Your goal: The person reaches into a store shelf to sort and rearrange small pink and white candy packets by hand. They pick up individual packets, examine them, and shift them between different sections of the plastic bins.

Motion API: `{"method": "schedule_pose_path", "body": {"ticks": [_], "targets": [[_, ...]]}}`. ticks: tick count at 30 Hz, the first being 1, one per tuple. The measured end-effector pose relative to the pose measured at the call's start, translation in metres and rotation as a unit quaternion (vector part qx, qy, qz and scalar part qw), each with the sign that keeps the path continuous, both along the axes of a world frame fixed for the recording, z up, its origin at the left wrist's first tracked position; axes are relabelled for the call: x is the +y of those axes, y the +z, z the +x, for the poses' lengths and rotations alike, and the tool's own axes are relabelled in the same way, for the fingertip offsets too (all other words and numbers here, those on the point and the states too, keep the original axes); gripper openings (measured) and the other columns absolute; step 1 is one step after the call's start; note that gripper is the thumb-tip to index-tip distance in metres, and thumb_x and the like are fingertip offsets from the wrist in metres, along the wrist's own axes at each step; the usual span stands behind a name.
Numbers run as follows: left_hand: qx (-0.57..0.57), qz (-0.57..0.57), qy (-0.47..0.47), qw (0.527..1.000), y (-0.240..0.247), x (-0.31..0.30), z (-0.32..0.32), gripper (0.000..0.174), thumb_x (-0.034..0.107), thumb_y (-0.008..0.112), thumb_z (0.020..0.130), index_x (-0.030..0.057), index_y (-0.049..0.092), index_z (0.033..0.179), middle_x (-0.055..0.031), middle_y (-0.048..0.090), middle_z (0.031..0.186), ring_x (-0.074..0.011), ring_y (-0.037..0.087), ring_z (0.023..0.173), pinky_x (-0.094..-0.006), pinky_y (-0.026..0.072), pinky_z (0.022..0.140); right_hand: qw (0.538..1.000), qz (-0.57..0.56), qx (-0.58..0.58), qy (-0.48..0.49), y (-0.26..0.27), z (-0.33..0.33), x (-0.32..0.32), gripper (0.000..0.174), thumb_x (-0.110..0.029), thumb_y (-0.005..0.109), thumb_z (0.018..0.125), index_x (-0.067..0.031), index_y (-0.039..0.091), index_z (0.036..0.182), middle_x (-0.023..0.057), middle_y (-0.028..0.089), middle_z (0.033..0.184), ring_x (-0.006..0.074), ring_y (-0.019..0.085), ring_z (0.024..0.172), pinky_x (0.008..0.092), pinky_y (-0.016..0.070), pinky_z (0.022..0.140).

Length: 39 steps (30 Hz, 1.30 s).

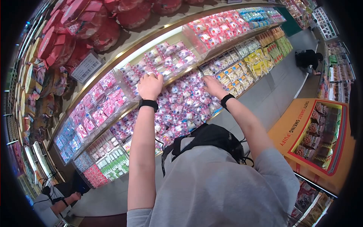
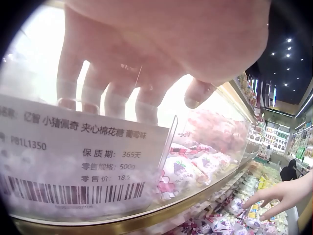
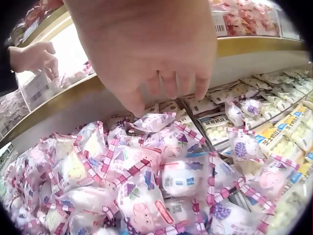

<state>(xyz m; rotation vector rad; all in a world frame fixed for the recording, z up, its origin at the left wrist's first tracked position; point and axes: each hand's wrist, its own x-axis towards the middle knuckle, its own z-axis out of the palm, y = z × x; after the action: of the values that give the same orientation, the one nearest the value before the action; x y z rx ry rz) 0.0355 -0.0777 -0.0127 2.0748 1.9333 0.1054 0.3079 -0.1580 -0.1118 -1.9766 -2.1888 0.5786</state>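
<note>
My left hand (image 1: pixel 150 87) is at the front edge of the upper shelf, beside wrapped marshmallows (image 1: pixel 166 58). In the left wrist view, its spread fingers (image 2: pixel 112 95) reach down around the top of a white price label (image 2: pixel 80 152) in a clear holder. My right hand (image 1: pixel 214 86) hovers low over the lower bin, its fingers loosely extended. Heaped there are pink-and-white wrapped marshmallows (image 3: pixel 139 205) with grape pictures. The right thumb tip comes close to one small packet (image 3: pixel 154 122) at the heap's back edge.
A metal divider (image 3: pixel 195 122) separates the heap from yellow-and-white bags (image 3: pixel 288 127). A gold-edged shelf front (image 3: pixel 259 45) runs above the lower bin. Red packages (image 1: pixel 90 22) stand higher up. An orange display box (image 1: pixel 287 128) is at right. Other people stand farther off.
</note>
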Motion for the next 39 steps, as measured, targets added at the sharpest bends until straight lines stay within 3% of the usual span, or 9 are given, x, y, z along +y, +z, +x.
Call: {"method": "schedule_pose_path", "body": {"ticks": [12,17,22,24,28,29,33,36,39], "targets": [[-0.016,0.006,0.032,0.999,0.0,-0.002,-0.002,0.044,0.04,0.038,0.077,0.0052,0.063,0.09,-0.0142,0.057,0.095,-0.029,0.053,0.091,-0.0421,0.0411,0.079,0.985,-0.14,-0.101,0.008,-0.031,-0.045,0.076,0.071,-0.032,0.068,0.067,-0.001,0.037,0.122,0.0242,0.036,0.125,0.0372,0.036,0.114,0.0384,0.0343,0.095],[-0.022,-0.008,0.022,0.999,-0.003,-0.002,-0.004,0.045,0.04,0.039,0.076,0.004,0.062,0.092,-0.0155,0.056,0.097,-0.0294,0.052,0.094,-0.0414,0.0417,0.078,0.998,-0.03,0.034,0.037,-0.043,-0.031,0.064,0.054,-0.013,0.064,0.064,0.0024,0.042,0.112,0.0268,0.047,0.103,0.0411,0.046,0.098,0.0401,0.0401,0.086],[-0.058,0.008,0.031,0.998,-0.004,-0.005,-0.006,0.046,0.042,0.04,0.077,0.0032,0.06,0.091,-0.0159,0.055,0.097,-0.0294,0.051,0.094,-0.042,0.0412,0.079,0.997,-0.001,0.078,0.006,-0.048,-0.027,0.06,0.029,-0.009,0.066,0.065,0.0023,0.059,0.09,0.0204,0.056,0.091,0.0334,0.054,0.09,0.0368,0.0444,0.078],[-0.067,0.011,0.022,0.997,-0.006,-0.004,-0.007,0.047,0.044,0.04,0.078,0.003,0.058,0.093,-0.0155,0.054,0.097,-0.0291,0.05,0.096,-0.042,0.0404,0.08,0.976,-0.095,0.175,-0.092,-0.042,-0.021,0.058,0.03,-0.01,0.068,0.065,0.0011,0.059,0.092,0.0147,0.06,0.08,0.027,0.059,0.076,0.0327,0.047,0.07],[-0.164,0.012,0.049,0.985,-0.014,0.0,-0.014,0.045,0.043,0.042,0.08,0.0035,0.052,0.101,-0.0174,0.049,0.103,-0.0308,0.047,0.098,-0.043,0.0384,0.083,0.947,-0.055,0.272,-0.162,-0.023,0.008,0.041,0.021,-0.008,0.068,0.065,0.0015,0.06,0.083,0.01,0.061,0.071,0.0164,0.059,0.065,0.0284,0.0467,0.06],[-0.192,-0.02,0.052,0.98,-0.015,0.003,-0.016,0.05,0.04,0.046,0.079,-0.002,0.049,0.106,-0.0173,0.048,0.106,-0.032,0.045,0.102,-0.0438,0.0368,0.086,0.946,-0.05,0.281,-0.156,-0.016,0.021,0.037,0.016,-0.005,0.066,0.068,0.0008,0.059,0.081,0.0068,0.061,0.071,0.0131,0.058,0.064,0.0252,0.0461,0.058],[-0.199,-0.012,0.047,0.979,-0.001,0.01,-0.021,0.042,0.03,0.047,0.077,-0.0028,0.05,0.104,-0.0186,0.048,0.107,-0.0333,0.045,0.103,-0.0429,0.0367,0.087,0.885,-0.197,0.389,-0.165,0.095,0.017,0.03,0.011,-0.003,0.063,0.073,0.0007,0.059,0.083,0.0038,0.06,0.072,0.0087,0.056,0.066,0.0218,0.0451,0.057],[-0.183,-0.013,0.02,0.983,0.0,0.024,-0.027,0.041,0.03,0.046,0.077,-0.0028,0.052,0.101,-0.0194,0.049,0.107,-0.0334,0.045,0.103,-0.0419,0.0377,0.088,0.813,-0.206,0.51,-0.192,0.163,-0.017,0.058,0.008,-0.003,0.059,0.078,0.0,0.056,0.085,0.0046,0.059,0.079,0.0098,0.058,0.069,0.0213,0.0493,0.065],[-0.184,-0.026,0.002,0.983,-0.003,0.023,-0.033,0.038,0.028,0.045,0.078,-0.0035,0.054,0.098,-0.0201,0.05,0.107,-0.034,0.046,0.102,-0.0422,0.0384,0.088,0.761,-0.251,0.566,-0.195,0.173,-0.054,0.112,0.011,-0.003,0.055,0.081,0.0021,0.052,0.09,0.0062,0.053,0.085,0.0139,0.056,0.077,0.0247,0.0513,0.071]]}}
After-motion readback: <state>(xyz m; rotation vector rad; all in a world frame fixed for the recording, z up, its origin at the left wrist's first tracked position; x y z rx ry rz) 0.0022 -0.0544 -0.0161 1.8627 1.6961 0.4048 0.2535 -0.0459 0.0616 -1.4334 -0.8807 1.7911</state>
